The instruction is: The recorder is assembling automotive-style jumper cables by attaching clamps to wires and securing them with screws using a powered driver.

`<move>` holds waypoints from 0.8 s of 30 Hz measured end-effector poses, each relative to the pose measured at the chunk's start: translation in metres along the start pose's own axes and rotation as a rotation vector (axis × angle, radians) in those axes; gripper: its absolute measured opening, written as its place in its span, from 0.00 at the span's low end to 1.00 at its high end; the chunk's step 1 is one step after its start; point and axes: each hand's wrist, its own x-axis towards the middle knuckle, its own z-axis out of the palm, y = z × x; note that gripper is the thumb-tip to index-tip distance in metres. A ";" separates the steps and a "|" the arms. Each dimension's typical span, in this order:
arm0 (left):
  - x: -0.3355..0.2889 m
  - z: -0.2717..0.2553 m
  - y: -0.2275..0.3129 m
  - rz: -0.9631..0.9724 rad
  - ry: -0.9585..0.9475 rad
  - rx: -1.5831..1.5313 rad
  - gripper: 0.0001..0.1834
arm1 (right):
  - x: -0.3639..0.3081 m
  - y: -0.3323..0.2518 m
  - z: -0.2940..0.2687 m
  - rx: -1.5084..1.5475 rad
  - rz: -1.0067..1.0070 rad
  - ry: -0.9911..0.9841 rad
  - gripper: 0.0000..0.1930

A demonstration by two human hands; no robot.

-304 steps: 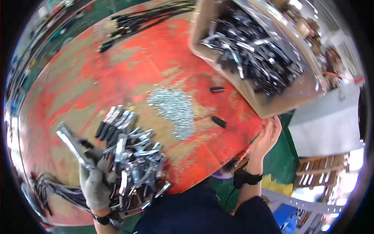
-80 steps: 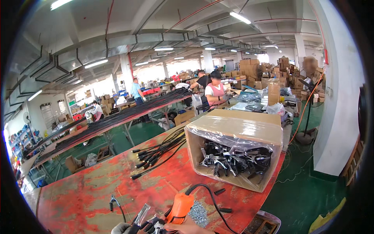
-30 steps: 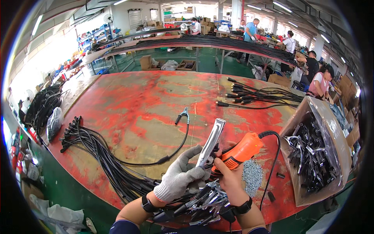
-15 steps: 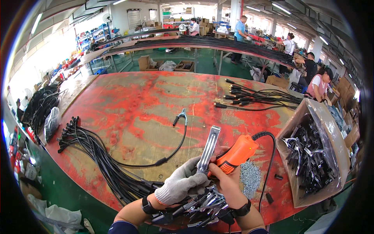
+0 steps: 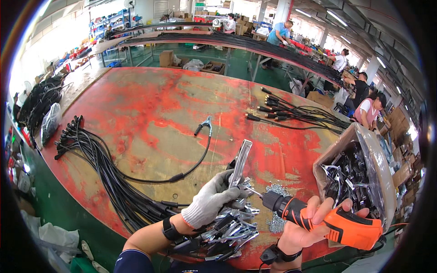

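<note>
My left hand (image 5: 210, 201), in a grey-white knitted glove, is closed around a metal spring clamp (image 5: 241, 159), its long bright jaw pointing up and away. An orange and black electric screwdriver (image 5: 348, 227) is gripped by my bare right hand (image 5: 298, 234). Its bit points left, with the tip close to the clamp's lower part; whether it touches I cannot tell. Below my left hand lies a heap of metal and black clamps (image 5: 230, 239). A loose pile of small screws (image 5: 275, 223) sits behind the screwdriver's chuck, partly covered by it.
A bundle of black cables (image 5: 104, 175) lies at left on the worn red table (image 5: 150, 100); one cable curves out to a clamp (image 5: 207, 123). More cables (image 5: 300, 111) lie at the far right. A cardboard box (image 5: 389, 186) of clamps stands at right. Several people work beyond.
The screwdriver has swung round in my right hand: its bit now faces the clamp, its body lies to the right. My right fingers have left the clamp. The view has shifted.
</note>
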 end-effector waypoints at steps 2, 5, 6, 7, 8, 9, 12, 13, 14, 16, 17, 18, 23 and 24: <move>0.000 0.001 -0.003 -0.002 0.004 0.000 0.24 | -0.002 0.000 0.008 0.114 -0.008 0.110 0.37; 0.002 -0.001 -0.005 0.002 0.000 0.006 0.24 | -0.005 0.007 0.005 0.073 0.028 0.029 0.36; 0.002 -0.001 -0.006 0.005 0.001 -0.005 0.24 | -0.009 0.012 0.011 -0.145 0.018 0.071 0.42; 0.001 -0.001 -0.006 0.008 0.000 -0.016 0.25 | -0.010 0.013 0.013 -0.145 0.020 0.070 0.42; 0.001 -0.001 -0.005 0.008 0.001 -0.017 0.25 | -0.010 0.013 0.013 -0.160 0.022 0.065 0.42; 0.001 -0.002 -0.004 -0.008 -0.007 -0.004 0.25 | -0.010 0.013 0.014 -0.176 0.024 0.060 0.43; 0.000 -0.003 -0.004 -0.017 -0.002 -0.008 0.25 | -0.013 0.017 0.013 -0.181 0.007 0.024 0.42; 0.000 -0.001 -0.004 -0.008 0.006 -0.022 0.25 | -0.012 0.017 0.015 -0.184 0.004 0.023 0.42; 0.000 0.000 -0.005 -0.007 0.001 -0.022 0.25 | -0.011 0.017 0.017 -0.211 -0.020 -0.004 0.42; 0.002 -0.003 -0.009 0.010 0.028 -0.038 0.25 | -0.012 0.021 0.017 -0.233 -0.035 -0.031 0.41; 0.004 -0.005 -0.010 0.011 0.031 -0.038 0.25 | -0.012 0.023 0.016 -0.198 -0.042 -0.060 0.40; 0.005 -0.005 -0.011 0.005 0.022 -0.024 0.26 | -0.013 0.023 0.015 -0.164 -0.053 -0.089 0.40; 0.009 0.002 -0.006 0.034 0.033 0.003 0.25 | -0.013 0.017 0.007 0.125 0.048 -0.121 0.37; 0.008 -0.001 -0.005 0.037 0.027 0.041 0.25 | -0.016 0.020 0.013 -0.010 0.007 -0.136 0.43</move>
